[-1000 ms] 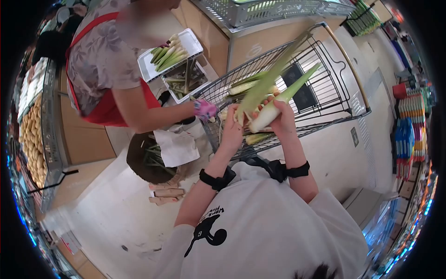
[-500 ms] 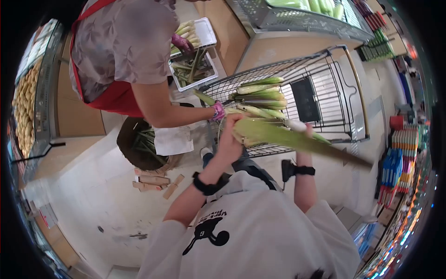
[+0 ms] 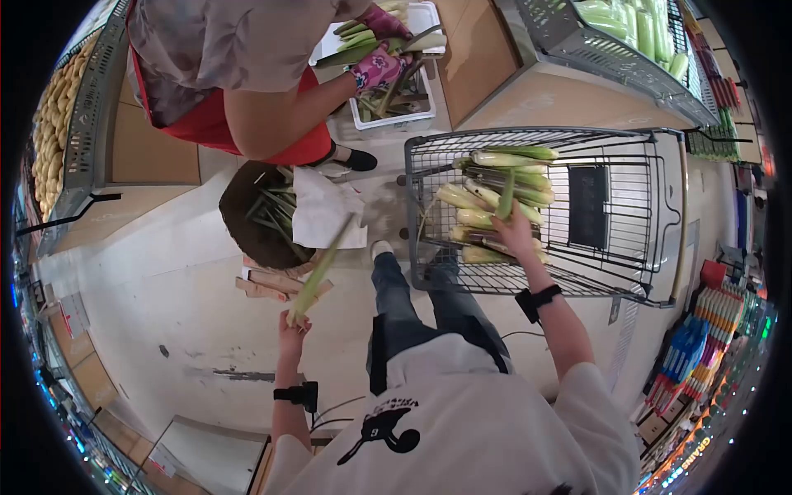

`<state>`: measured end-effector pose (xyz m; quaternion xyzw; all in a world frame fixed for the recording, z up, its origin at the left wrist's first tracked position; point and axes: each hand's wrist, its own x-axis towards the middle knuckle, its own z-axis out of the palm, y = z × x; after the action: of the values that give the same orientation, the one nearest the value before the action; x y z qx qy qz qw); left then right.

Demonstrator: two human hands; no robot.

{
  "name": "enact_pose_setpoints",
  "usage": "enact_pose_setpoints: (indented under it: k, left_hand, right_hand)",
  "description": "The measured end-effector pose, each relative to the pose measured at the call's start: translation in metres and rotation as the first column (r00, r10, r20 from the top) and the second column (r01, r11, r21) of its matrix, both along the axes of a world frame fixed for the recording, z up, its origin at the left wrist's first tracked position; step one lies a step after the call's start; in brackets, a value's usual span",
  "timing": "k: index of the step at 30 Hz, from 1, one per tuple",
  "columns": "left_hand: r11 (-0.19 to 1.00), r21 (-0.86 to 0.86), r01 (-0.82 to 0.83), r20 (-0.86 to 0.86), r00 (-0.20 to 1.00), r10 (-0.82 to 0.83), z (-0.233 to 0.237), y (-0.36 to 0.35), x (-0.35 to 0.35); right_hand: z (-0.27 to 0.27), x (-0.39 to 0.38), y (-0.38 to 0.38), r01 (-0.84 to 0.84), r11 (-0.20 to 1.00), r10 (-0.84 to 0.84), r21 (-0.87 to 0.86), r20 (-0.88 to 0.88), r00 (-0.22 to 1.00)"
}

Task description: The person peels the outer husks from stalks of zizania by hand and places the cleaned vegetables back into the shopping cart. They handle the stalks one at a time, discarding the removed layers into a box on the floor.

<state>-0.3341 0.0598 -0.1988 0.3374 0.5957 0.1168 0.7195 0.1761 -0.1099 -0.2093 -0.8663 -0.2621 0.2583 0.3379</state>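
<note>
My left hand is out to the left over the floor, fingers closed round the lower end of a long green leaf. The leaf points up toward a white sheet beside a dark bin of green leaf scraps. My right hand is over the shopping cart, gripping a stalk with a green blade standing up from it. Around it lie several pale green stalks, resembling water bamboo shoots, in rows across the cart. My fingers hide part of the gripped stalk.
A co-worker's gloved hands handle stalks over white trays at the upper left. Cardboard pieces lie on the floor below the bin. Produce crates stand at upper right, a potato-like display at far left.
My hands have moved apart. My left hand has swung left and down with a leaf; my right is over the cart's stalks. The co-worker's arm has withdrawn from the cart to the trays.
</note>
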Motion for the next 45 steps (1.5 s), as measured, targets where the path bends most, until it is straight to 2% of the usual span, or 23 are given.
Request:
enact_pose_setpoints:
  k: [2,6,8,10,11,14,16,19,20,22,25,27,29,31,33,34,35,36,37,38,40,42,45]
  left_hand:
    - [0.954,0.051,-0.294,-0.153,0.942,0.299,-0.031,0.011,-0.022]
    - [0.913,0.187,-0.363,-0.29,0.868,0.404,-0.099,0.042,-0.06]
    - [0.885,0.207,-0.418,-0.393,0.793,0.466,-0.121,0.056,-0.056]
    - [0.877,0.194,-0.441,-0.341,0.807,0.481,-0.134,0.073,-0.051]
    - [0.852,0.196,-0.485,-0.267,0.81,0.522,-0.143,0.081,-0.05]
    - [0.843,0.298,-0.448,-0.284,0.801,0.526,-0.182,0.117,-0.054]
    - [0.867,0.315,-0.385,-0.302,0.826,0.476,-0.183,0.138,-0.042]
    - [0.854,0.463,-0.236,-0.388,0.812,0.435,-0.204,0.162,-0.043]
    - [0.823,0.561,-0.084,-0.516,0.742,0.428,-0.211,0.168,-0.045]
    - [0.824,0.566,-0.021,-0.552,0.733,0.398,-0.203,0.166,-0.04]
    - [0.794,0.606,0.05,-0.536,0.763,0.361,-0.194,0.152,-0.038]
    - [0.832,0.526,0.175,-0.637,0.729,0.25,-0.184,0.134,-0.032]
    - [0.854,0.473,0.217,-0.674,0.713,0.192,-0.181,0.118,-0.04]
    - [0.869,0.422,0.259,-0.706,0.695,0.136,-0.17,0.106,-0.04]
    - [0.954,0.295,-0.05,-0.452,0.872,0.186,-0.156,0.096,-0.039]
    - [0.947,0.282,0.154,-0.601,0.798,0.049,-0.154,0.094,-0.042]
    - [0.944,0.285,0.164,-0.604,0.796,0.045,-0.153,0.088,-0.043]
    - [0.739,0.455,0.498,-0.706,0.707,-0.042,-0.159,0.081,-0.046]
    - [0.403,0.519,0.754,-0.806,0.588,-0.064,-0.16,0.078,-0.044]
    - [0.545,0.393,0.74,-0.826,0.545,-0.145,-0.118,0.075,0.01]
    - [0.611,0.409,0.678,-0.655,0.684,-0.32,-0.072,0.067,0.08]
    - [0.704,0.399,0.588,-0.366,0.805,-0.466,-0.052,0.048,0.133]
    - [0.551,0.541,0.635,-0.166,0.723,-0.671,0.011,0.016,0.239]
  right_hand:
    - [-0.035,-0.011,0.039,-0.113,0.993,0.11,0.025,0.119,0.987]
    - [-0.092,-0.034,0.119,-0.102,0.993,0.099,0.067,0.052,0.994]
    - [-0.118,-0.041,0.147,-0.148,0.974,0.128,0.173,0.126,0.984]
    - [-0.21,-0.044,0.156,0.125,0.934,-0.032,0.334,-0.27,0.962]
    - [-0.221,-0.044,0.155,0.139,0.941,-0.053,0.309,-0.269,0.962]
    - [-0.222,-0.037,0.167,0.104,0.975,-0.015,0.199,-0.403,0.915]
    - [-0.195,-0.041,0.162,-0.19,0.976,0.187,0.106,0.042,0.982]
    - [-0.161,-0.024,0.135,-0.267,0.964,0.264,0.007,0.137,0.955]
    - [-0.158,-0.014,0.118,-0.274,0.959,0.283,-0.073,0.157,0.946]
    - [-0.158,0.007,0.084,-0.275,0.926,0.316,-0.26,0.133,0.939]
    - [-0.168,0.021,0.053,-0.339,0.867,0.4,-0.366,0.101,0.911]
    - [-0.181,0.012,0.051,-0.335,0.835,0.401,-0.436,0.066,0.914]
    - [-0.194,-0.003,0.056,-0.297,0.731,0.563,-0.614,0.297,0.772]
    - [-0.203,-0.002,0.061,-0.262,0.743,0.546,-0.616,0.331,0.77]
    - [-0.209,0.004,0.063,-0.222,0.754,0.525,-0.619,0.363,0.77]
    - [-0.211,0.011,0.063,-0.288,0.728,0.568,-0.623,0.311,0.762]
    - [-0.21,0.015,0.06,-0.353,0.698,0.61,-0.623,0.26,0.748]
    - [-0.201,0.019,0.059,-0.357,0.738,0.589,-0.573,0.287,0.756]
    - [-0.191,0.023,0.057,-0.349,0.746,0.581,-0.567,0.297,0.758]
    - [-0.18,0.028,0.054,-0.336,0.816,0.524,-0.47,0.357,0.773]
    - [-0.148,0.039,0.045,-0.306,0.903,0.414,-0.302,0.422,0.806]
    - [-0.107,0.044,0.03,-0.284,0.932,0.358,-0.226,0.451,0.817]
    - [-0.031,0.038,0.008,-0.248,0.964,0.265,-0.098,0.456,0.85]
